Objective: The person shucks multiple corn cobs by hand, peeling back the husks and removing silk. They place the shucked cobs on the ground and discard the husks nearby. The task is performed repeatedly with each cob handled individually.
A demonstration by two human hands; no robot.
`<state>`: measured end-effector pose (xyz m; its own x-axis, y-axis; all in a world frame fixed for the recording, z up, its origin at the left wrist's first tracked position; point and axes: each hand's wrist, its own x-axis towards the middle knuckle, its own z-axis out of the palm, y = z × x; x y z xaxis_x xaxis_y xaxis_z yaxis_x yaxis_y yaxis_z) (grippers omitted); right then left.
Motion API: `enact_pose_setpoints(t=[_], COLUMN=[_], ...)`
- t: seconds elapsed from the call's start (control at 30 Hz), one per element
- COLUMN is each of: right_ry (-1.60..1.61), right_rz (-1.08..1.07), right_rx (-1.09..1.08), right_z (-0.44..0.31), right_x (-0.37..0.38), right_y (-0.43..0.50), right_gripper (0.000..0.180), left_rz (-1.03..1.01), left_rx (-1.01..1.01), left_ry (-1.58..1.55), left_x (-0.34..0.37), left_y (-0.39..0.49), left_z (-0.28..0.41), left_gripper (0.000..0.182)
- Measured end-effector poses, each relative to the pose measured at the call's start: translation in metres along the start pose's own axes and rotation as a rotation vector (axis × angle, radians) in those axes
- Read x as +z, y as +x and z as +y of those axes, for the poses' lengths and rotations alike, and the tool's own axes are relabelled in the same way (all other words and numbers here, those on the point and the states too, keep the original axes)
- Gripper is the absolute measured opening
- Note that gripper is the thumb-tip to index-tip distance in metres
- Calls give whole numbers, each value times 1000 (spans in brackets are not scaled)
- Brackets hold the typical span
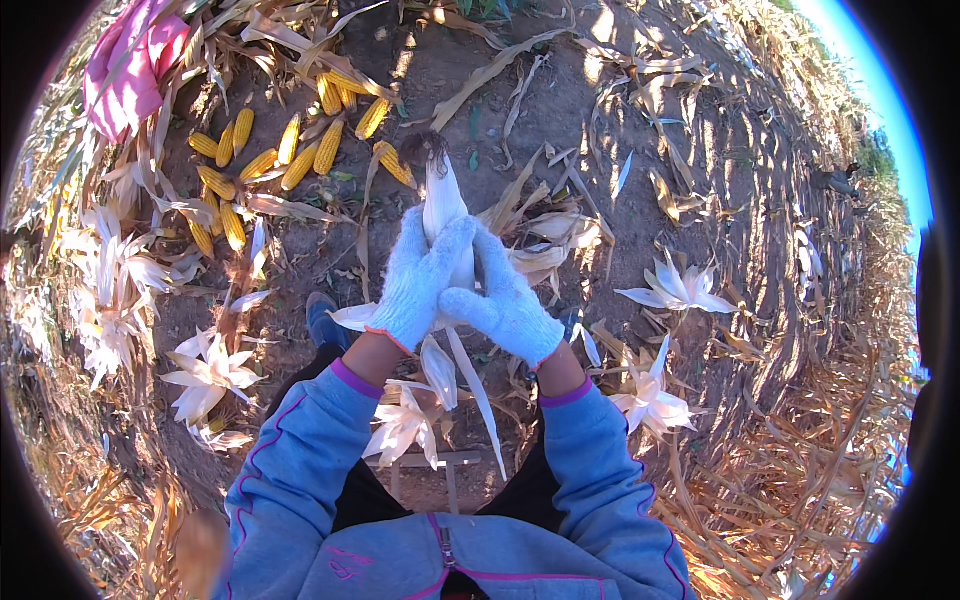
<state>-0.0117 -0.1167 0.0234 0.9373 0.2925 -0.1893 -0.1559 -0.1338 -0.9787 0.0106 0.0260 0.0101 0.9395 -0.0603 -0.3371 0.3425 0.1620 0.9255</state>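
Note:
A corn ear in its pale husk (444, 196) stands out in front of me, its dark silk tuft (426, 148) at the far end. Around its left side wraps my left hand (421, 277), in a white knitted glove with an orange cuff edge. My right hand (506, 296), gloved alike, grips the same ear from the right, and the thumbs lie close together over it. The gloves hide much of the ear's lower part. Below them, a long husk strip (476, 401) hangs down, with a shorter husk leaf (439, 371) beside it.
Several husked yellow corn ears (300, 166) lie on the soil at the far left. Opened husks (210, 375) are strewn left, and more husks (679, 287) lie right. A pink cloth (135, 67) is at the upper left. Dry stalks (780, 480) cover the lower right.

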Motion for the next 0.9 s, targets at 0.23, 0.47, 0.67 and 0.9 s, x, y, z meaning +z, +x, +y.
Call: enact_pose_setpoints(t=[0.23,0.47,0.67,0.9], right_ry=[-155,-176,-90,-283], right_rz=[87,116,80,147], right_rx=[109,140,103,63], right_z=[3,8,8,10], right_x=[6,10,6,5], right_y=[2,-1,-1,-2], right_gripper=[94,80,82,82], left_rz=[-26,70,59,42], left_rx=[222,277,220,176], left_ry=[75,283,146,165], left_x=[-4,-15,-17,-16], left_y=[3,4,2,3], left_z=[0,5,15,15], left_gripper=[48,40,36,34])
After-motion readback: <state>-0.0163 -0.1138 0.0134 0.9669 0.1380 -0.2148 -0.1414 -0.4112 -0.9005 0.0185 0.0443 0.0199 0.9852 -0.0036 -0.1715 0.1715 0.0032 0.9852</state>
